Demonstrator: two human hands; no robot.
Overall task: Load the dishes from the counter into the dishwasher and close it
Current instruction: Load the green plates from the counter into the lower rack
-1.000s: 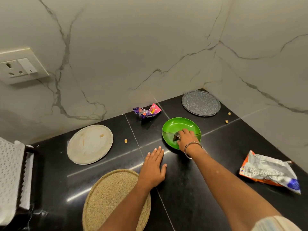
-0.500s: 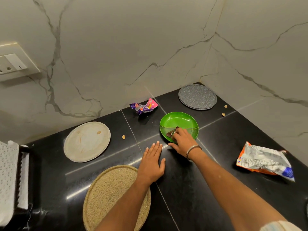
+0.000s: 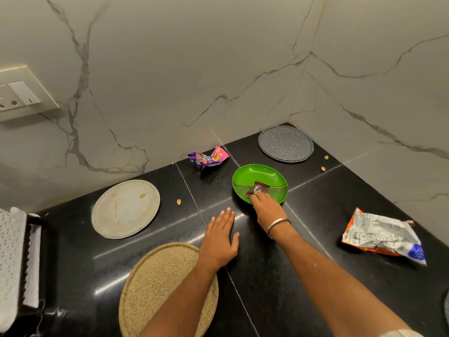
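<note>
A green divided plate [image 3: 257,175] sits on the black counter [image 3: 315,215] with a small brown wrapper [image 3: 258,189] lying on it. My right hand [image 3: 266,210] reaches over the plate's near rim and pinches the wrapper's near end. My left hand [image 3: 220,238] lies flat on the counter, fingers straight, just left of the green plate. A soiled white plate [image 3: 125,207] lies to the left, a speckled tan plate [image 3: 160,288] under my left forearm, and a grey speckled plate [image 3: 285,143] in the back corner.
A purple-pink candy wrapper [image 3: 209,158] lies by the back wall. A crumpled white-orange snack bag [image 3: 382,237] lies at the right. Nut bits [image 3: 179,201] dot the counter. A white perforated object [image 3: 12,259] stands at the left edge. Marble walls close the corner.
My right hand has drawn back toward me across the green plate, uncovering the brown wrapper and pulling it along. The left hand stays flat on the counter.
</note>
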